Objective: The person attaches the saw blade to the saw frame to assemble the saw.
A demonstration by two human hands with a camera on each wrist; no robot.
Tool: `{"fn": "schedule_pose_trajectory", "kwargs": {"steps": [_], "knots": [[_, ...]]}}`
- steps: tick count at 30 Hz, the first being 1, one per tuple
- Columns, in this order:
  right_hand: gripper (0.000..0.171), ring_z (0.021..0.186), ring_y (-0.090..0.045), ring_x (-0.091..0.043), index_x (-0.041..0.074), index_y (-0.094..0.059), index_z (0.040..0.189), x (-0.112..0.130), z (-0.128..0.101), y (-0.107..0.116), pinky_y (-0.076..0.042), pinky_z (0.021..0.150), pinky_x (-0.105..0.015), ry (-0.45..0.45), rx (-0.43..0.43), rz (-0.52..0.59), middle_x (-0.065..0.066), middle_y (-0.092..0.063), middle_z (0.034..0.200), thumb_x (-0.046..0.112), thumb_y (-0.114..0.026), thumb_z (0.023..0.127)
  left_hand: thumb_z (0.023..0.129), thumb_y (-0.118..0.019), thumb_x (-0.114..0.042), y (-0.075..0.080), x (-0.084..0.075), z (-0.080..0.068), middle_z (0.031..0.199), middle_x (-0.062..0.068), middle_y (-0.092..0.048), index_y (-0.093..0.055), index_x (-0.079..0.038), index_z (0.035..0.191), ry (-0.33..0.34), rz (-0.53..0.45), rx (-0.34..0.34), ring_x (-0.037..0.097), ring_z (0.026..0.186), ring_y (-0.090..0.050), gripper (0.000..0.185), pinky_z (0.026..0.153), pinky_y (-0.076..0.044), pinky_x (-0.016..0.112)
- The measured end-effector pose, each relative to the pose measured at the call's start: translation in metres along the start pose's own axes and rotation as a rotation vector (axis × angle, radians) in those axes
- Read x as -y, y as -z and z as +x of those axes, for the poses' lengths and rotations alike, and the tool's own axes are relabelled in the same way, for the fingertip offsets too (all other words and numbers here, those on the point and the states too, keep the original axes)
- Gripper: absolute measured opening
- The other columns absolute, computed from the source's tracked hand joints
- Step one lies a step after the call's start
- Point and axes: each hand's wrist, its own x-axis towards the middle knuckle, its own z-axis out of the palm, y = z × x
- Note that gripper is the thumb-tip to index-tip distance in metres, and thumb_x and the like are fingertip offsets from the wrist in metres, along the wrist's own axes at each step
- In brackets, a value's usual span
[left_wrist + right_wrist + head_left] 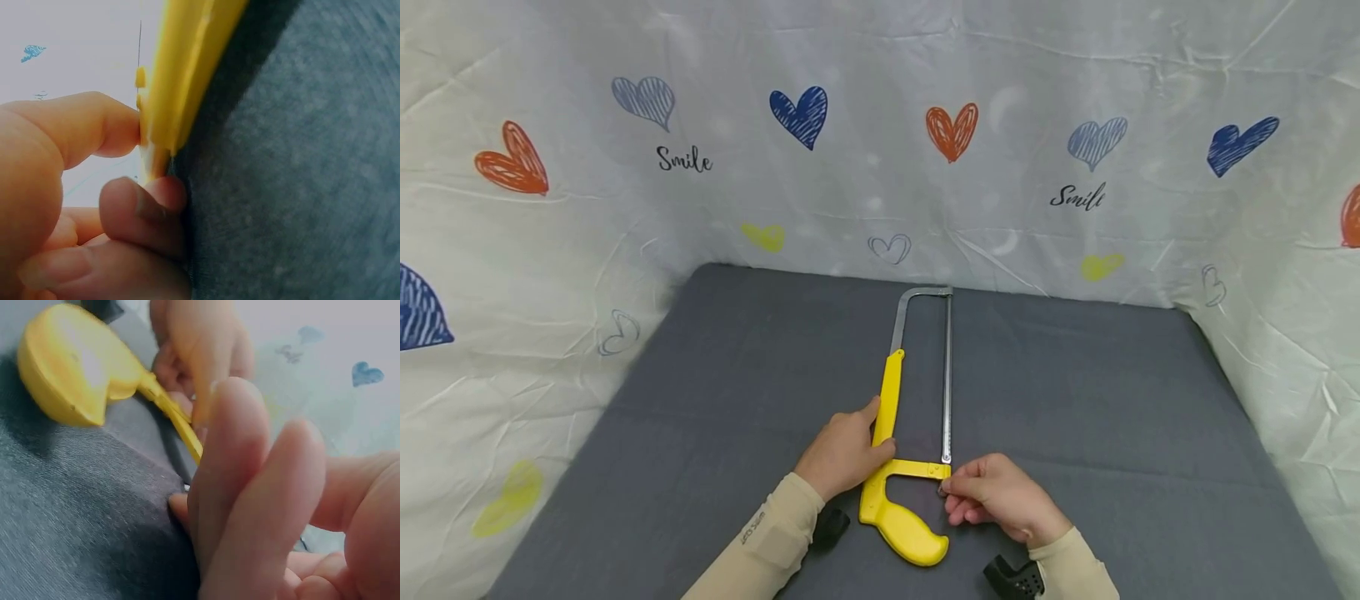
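The left hand (844, 454) rests on the yellow plastic frame of a hacksaw (914, 433), thumb stretched up along the bar and fingers curled against its side; the left wrist view shows a fingertip and the thumb pinching the smooth yellow edge where it meets the cloth. The right hand (996, 497) sits just right of the saw's lower corner, its fingers bent and bunched at the spot where the thin steel blade (947, 379) joins the yellow crossbar. What it pinches there is too small and hidden to name, though the fingertips touch that corner.

The hacksaw lies flat in the middle of the counter (1075, 400), its rounded, glossy handle nearest the person and its grey metal bow pointing away. The blade is narrow, straight and dull silver. The counter is covered in dark grey felt-like fabric with a fine, fuzzy weave. Both forearms wear beige sleeves (767, 542).

Behind and to both sides hangs a wrinkled white sheet (880, 167) printed with scribbled hearts in blue, orange and yellow and the word "Smile".
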Motion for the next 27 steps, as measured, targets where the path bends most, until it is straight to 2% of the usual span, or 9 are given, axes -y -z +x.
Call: {"fn": "schedule_pose_trajectory", "kwargs": {"steps": [3,6,9,13,17,19,22,25,27], "knots": [[0.025,0.059,-0.069,-0.004,-0.010,-0.077,0.105,0.001,0.001,0.000,-0.053,0.055,-0.015,-0.013,-0.001,-0.039,0.001,-0.073,0.072,0.014,-0.069,0.104,0.099,-0.072,-0.024,0.000,0.001,-0.001,0.051,-0.003,-0.043,-0.040,0.002,0.165,0.009,0.005,0.000,0.014,0.039,-0.038,0.078,0.042,-0.034,0.026],[0.025,0.055,-0.068,-0.006,-0.003,-0.081,0.097,0.004,-0.001,-0.003,-0.051,0.053,-0.019,-0.021,-0.048,-0.162,0.001,-0.072,0.069,0.019,-0.071,0.102,0.099,-0.072,-0.023,0.000,0.001,-0.001,0.051,-0.003,-0.043,-0.040,0.002,0.165,0.007,0.004,-0.001,0.014,0.039,-0.037,0.078,0.042,-0.033,0.026],[0.025,0.053,-0.067,-0.010,0.003,-0.082,0.089,0.008,-0.004,-0.006,-0.053,0.052,-0.025,-0.016,-0.126,-0.299,-0.001,-0.071,0.066,0.024,-0.074,0.100,0.098,-0.071,-0.022,-0.001,0.002,0.000,0.051,-0.003,-0.044,-0.039,0.003,0.165,-0.004,0.000,-0.006,0.013,0.038,-0.037,0.078,0.041,-0.033,0.026],[0.029,0.054,-0.067,-0.014,0.004,-0.081,0.087,0.011,-0.010,-0.005,-0.060,0.057,-0.033,-0.005,-0.226,-0.386,-0.004,-0.071,0.066,0.029,-0.075,0.100,0.098,-0.070,-0.022,-0.001,0.002,0.002,0.049,-0.003,-0.044,-0.039,0.003,0.165,-0.014,0.004,-0.013,0.013,0.037,-0.037,0.078,0.041,-0.033,0.025],[0.028,0.059,-0.067,-0.013,0.010,-0.080,0.089,0.015,-0.012,0.005,-0.055,0.058,-0.033,0.035,-0.373,-0.525,0.000,-0.072,0.070,0.035,-0.075,0.102,0.100,-0.072,-0.026,0.001,0.002,0.003,0.050,-0.004,-0.044,-0.042,0.002,0.164,-0.006,0.018,-0.004,0.011,0.039,-0.039,0.077,0.042,-0.034,0.024],[0.025,0.064,-0.068,-0.012,0.013,-0.079,0.095,0.019,-0.011,0.014,-0.053,0.060,-0.032,0.079,-0.470,-0.607,0.002,-0.074,0.075,0.036,-0.076,0.102,0.101,-0.075,-0.033,0.006,0.002,0.004,0.051,-0.004,-0.044,-0.046,0.000,0.162,0.007,0.019,-0.005,0.012,0.041,-0.040,0.076,0.043,-0.033,0.025],[0.032,0.081,-0.073,-0.016,0.011,-0.077,0.119,0.025,-0.011,0.032,-0.059,0.071,-0.038,0.167,-0.589,-0.678,-0.004,-0.079,0.095,0.038,-0.074,0.103,0.100,-0.076,-0.046,0.019,0.005,0.006,0.058,-0.003,-0.051,-0.054,-0.005,0.159,0.025,0.026,-0.049,0.013,0.047,-0.045,0.075,0.048,-0.036,0.026],[0.058,0.111,-0.074,-0.030,0.008,-0.064,0.147,0.027,-0.014,0.054,-0.061,0.093,-0.051,0.253,-0.660,-0.708,-0.014,-0.074,0.131,0.048,-0.069,0.105,0.100,-0.072,-0.057,0.040,0.013,0.010,0.076,0.001,-0.066,-0.056,-0.009,0.158,0.020,0.009,-0.163,0.017,0.061,-0.059,0.077,0.056,-0.048,0.032],[0.074,0.134,-0.063,-0.041,0.006,-0.050,0.160,0.027,-0.017,0.068,-0.053,0.108,-0.062,0.298,-0.700,-0.757,-0.021,-0.061,0.153,0.054,-0.066,0.106,0.101,-0.067,-0.063,0.057,0.021,0.013,0.101,0.007,-0.076,-0.053,-0.010,0.160,-0.004,0.023,-0.262,0.025,0.083,-0.071,0.080,0.072,-0.060,0.042]]}}
